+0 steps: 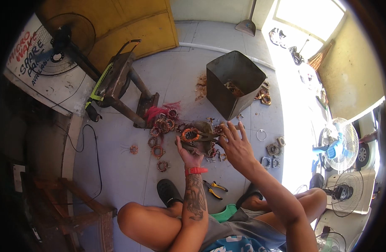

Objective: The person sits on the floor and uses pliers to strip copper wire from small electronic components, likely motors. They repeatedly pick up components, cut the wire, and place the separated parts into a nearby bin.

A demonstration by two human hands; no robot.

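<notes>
My left hand (189, 154), with a red band at the wrist, supports a motor stator (189, 135) with an orange copper winding ring. Its fingers are mostly hidden underneath. My right hand (237, 145) holds dark pliers (207, 137) by the handles, several fingers partly stretched out. The jaws touch the winding's right side. A brownish block or cloth below the stator cannot be made out clearly. Around my hands lie more copper-wound stators, one ring-shaped stator (157, 151) to the left among them.
A tall square metal bin (230, 94) stands ahead. Yellow-handled pliers (218, 185) lie between my feet. Metal frames (266, 162) sit at the right. A rusty metal stand (121, 82) is at the far left, a wooden stool (86, 197) nearer. Fans (337, 145) line the right.
</notes>
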